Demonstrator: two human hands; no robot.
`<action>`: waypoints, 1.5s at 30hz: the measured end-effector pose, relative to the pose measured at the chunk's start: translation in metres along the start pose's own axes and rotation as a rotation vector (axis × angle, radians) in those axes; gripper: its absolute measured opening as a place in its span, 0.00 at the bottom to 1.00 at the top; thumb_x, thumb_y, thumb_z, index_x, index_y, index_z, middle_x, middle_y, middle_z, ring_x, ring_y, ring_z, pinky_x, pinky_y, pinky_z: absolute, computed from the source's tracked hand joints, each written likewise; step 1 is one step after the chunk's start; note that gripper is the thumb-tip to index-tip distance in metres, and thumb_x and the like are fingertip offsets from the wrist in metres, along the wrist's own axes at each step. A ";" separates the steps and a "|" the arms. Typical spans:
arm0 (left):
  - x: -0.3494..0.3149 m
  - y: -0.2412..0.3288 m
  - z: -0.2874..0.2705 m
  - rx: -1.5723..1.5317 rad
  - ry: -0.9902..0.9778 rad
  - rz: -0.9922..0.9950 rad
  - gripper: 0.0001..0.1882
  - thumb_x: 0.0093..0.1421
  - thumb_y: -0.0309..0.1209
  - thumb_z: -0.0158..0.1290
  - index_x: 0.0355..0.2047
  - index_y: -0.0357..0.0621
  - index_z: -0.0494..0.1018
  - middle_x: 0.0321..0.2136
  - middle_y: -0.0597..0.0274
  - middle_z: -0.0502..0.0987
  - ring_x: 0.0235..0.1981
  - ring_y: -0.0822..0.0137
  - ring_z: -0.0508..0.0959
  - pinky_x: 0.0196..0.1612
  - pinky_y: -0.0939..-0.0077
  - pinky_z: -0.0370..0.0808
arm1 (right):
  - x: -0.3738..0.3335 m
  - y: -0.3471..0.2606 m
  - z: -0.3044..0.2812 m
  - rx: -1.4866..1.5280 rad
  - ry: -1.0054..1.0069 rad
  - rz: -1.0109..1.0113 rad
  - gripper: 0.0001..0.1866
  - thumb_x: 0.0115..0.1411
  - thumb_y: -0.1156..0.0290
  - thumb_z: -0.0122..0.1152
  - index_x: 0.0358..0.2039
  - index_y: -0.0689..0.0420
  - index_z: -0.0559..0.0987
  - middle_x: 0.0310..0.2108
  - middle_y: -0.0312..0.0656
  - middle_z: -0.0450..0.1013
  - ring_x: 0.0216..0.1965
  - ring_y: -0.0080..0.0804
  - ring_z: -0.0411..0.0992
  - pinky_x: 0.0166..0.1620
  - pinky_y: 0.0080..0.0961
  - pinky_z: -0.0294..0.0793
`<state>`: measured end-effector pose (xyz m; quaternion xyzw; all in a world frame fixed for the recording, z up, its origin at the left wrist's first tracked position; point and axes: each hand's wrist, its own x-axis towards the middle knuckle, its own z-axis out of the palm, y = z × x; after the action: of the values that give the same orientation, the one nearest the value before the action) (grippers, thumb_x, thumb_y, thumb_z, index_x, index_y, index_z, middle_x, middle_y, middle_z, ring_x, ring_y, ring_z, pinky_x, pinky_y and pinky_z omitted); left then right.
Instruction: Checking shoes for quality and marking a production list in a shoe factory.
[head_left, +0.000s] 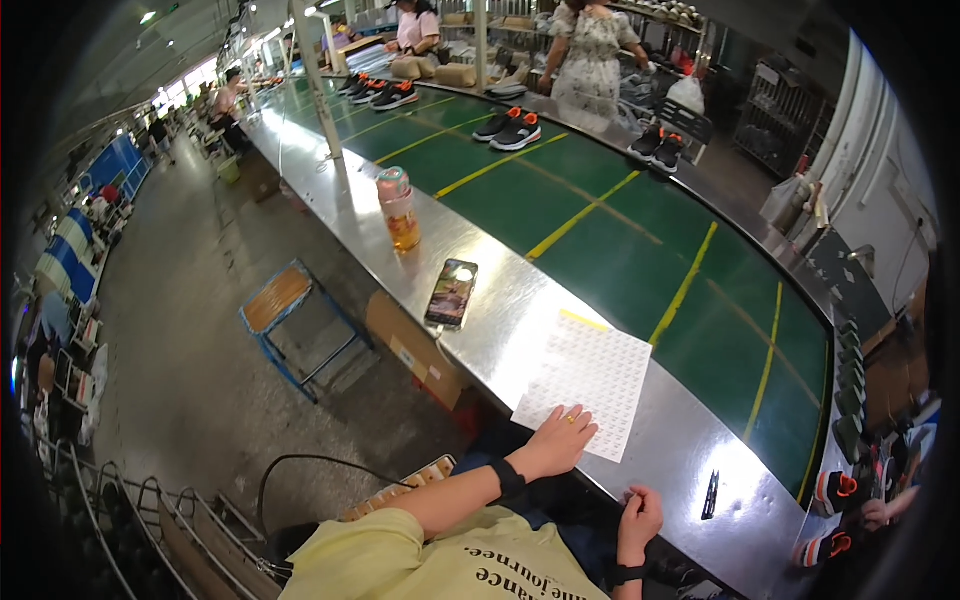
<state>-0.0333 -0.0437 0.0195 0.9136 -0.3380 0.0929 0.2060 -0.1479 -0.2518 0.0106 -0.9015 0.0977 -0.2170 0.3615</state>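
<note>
My left hand (557,441) lies flat on the lower left corner of a white sheet of small printed labels (592,378), its fingers stretched out. The sheet rests on the shiny metal edge (667,462) of the conveyor table, with a yellow strip along its top. At the table's near edge, my right hand (640,517) is loosely curled closed, and nothing shows in its fingers. A small black pair of thread snips (710,495) lies on the metal to the right of that hand, apart from it.
A phone (452,294) with a cable and a bottle of amber drink (398,209) stand along the metal edge. Black-and-orange sneakers (515,130) sit on the green belt (590,260). A stool (277,300) is at left. Another person's hand (877,513) is by sneakers at far right.
</note>
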 end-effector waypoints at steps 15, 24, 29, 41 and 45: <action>0.014 -0.012 -0.004 -0.093 0.014 0.073 0.14 0.45 0.24 0.50 0.36 0.39 0.70 0.37 0.51 0.73 0.43 0.50 0.73 0.43 0.58 0.69 | 0.010 -0.030 -0.006 0.002 -0.130 -0.028 0.05 0.50 0.79 0.54 0.27 0.56 0.77 0.27 0.43 0.72 0.29 0.43 0.72 0.32 0.32 0.71; 0.019 -0.025 -0.020 -0.215 -0.099 0.080 0.14 0.47 0.27 0.56 0.37 0.43 0.74 0.39 0.55 0.73 0.42 0.53 0.72 0.42 0.61 0.69 | 0.005 -0.033 -0.008 0.067 0.052 -0.004 0.07 0.51 0.79 0.52 0.28 0.54 0.77 0.30 0.41 0.72 0.31 0.42 0.72 0.33 0.33 0.72; 0.023 -0.019 -0.024 -0.186 -0.156 0.013 0.14 0.48 0.26 0.56 0.37 0.44 0.74 0.38 0.55 0.72 0.39 0.52 0.72 0.41 0.60 0.69 | -0.005 -0.012 -0.012 0.127 0.027 0.039 0.08 0.51 0.80 0.51 0.29 0.55 0.77 0.32 0.41 0.72 0.30 0.41 0.72 0.34 0.30 0.72; 0.010 0.001 -0.016 -0.052 -0.144 0.148 0.23 0.49 0.30 0.57 0.48 0.47 0.69 0.53 0.48 0.64 0.58 0.44 0.60 0.56 0.50 0.60 | 0.135 0.077 -0.103 -0.088 0.372 0.009 0.17 0.46 0.70 0.62 0.39 0.55 0.75 0.42 0.46 0.69 0.43 0.44 0.68 0.45 0.33 0.68; 0.004 0.008 -0.021 -0.061 -0.176 0.129 0.21 0.49 0.28 0.58 0.45 0.45 0.70 0.52 0.45 0.64 0.55 0.40 0.63 0.54 0.52 0.63 | 0.196 0.088 -0.129 -0.452 0.192 0.301 0.34 0.41 0.52 0.68 0.49 0.50 0.72 0.60 0.57 0.53 0.61 0.53 0.51 0.58 0.48 0.56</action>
<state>-0.0361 -0.0419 0.0419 0.8879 -0.4156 0.0152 0.1968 -0.0353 -0.4590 0.0961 -0.9100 0.3098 -0.2179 0.1687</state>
